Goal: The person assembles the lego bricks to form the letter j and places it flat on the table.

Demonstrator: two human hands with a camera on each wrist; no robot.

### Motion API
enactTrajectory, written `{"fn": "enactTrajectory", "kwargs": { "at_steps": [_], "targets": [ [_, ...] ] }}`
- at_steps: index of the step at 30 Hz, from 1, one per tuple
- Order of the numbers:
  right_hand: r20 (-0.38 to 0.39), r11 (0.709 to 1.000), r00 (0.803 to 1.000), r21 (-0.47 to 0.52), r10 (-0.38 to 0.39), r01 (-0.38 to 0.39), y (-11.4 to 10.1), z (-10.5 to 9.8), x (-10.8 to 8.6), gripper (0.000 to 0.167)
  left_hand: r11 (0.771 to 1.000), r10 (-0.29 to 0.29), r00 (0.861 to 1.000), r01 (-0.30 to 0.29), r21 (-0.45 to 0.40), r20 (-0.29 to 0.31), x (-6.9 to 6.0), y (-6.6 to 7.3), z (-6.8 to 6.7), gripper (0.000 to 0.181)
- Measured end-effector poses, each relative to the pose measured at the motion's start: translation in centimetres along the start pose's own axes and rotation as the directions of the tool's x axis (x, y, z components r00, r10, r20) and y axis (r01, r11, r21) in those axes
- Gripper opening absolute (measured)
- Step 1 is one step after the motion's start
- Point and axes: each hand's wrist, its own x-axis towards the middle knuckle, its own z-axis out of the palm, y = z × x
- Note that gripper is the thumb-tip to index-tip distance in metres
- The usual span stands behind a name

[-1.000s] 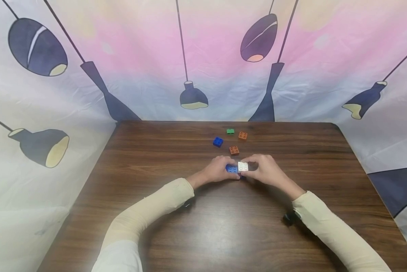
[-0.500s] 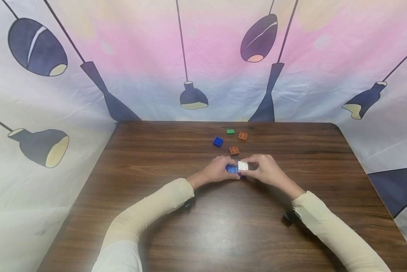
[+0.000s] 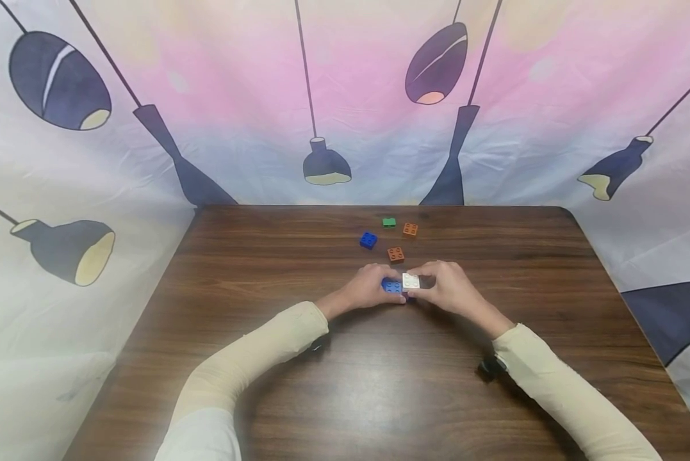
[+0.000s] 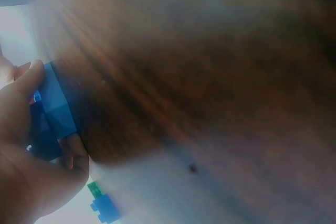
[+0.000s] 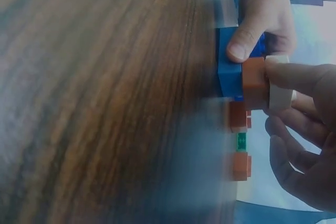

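My left hand (image 3: 369,287) grips a blue brick assembly (image 3: 393,287) near the middle of the table, its thumb on the near side. My right hand (image 3: 453,288) pinches a white brick (image 3: 410,281) at the assembly's right end. In the right wrist view the white brick (image 5: 280,90) sits against an orange brick (image 5: 255,83), which rests on a long blue brick (image 5: 229,72). The left wrist view shows the blue bricks (image 4: 56,103) between the left thumb and fingers.
Beyond the hands on the wooden table (image 3: 345,390) lie a dark blue brick (image 3: 368,240), a green brick (image 3: 389,223), an orange brick (image 3: 410,229) and a darker orange brick (image 3: 396,254). A printed cloth (image 3: 252,115) hangs behind the table.
The head view has shifted very slightly. Both hands keep their hold on the bricks, with no clear movement between them.
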Motion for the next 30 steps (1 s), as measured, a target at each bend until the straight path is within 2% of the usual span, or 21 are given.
{"fn": "enactTrajectory", "kwargs": {
  "at_steps": [7, 14, 19, 30],
  "targets": [
    [0.01, 1.0, 1.0, 0.017, 0.002, -0.003, 0.32, 0.06, 0.11, 0.035, 1.0, -0.005, 1.0, 0.005, 0.006, 0.005, -0.02, -0.02, -0.07, 0.05],
    [0.006, 0.998, 1.0, -0.058, -0.027, 0.027, 0.27, 0.06, 0.18, 0.036, 1.0, -0.001, 1.0, 0.001, 0.009, 0.003, -0.04, 0.12, -0.18, 0.048],
    [0.005, 0.996, 0.998, -0.076, -0.056, 0.056, 0.49, 0.11, 0.25, 0.037, 1.0, 0.005, 1.0, -0.005, 0.009, 0.001, 0.01, 0.19, -0.16, 0.048],
    [0.009, 0.999, 1.0, -0.034, -0.005, 0.006, 0.53, 0.22, 0.09, 0.04, 1.0, 0.007, 1.0, -0.007, 0.002, 0.0, 0.05, 0.15, -0.05, 0.046]
  ]
}}
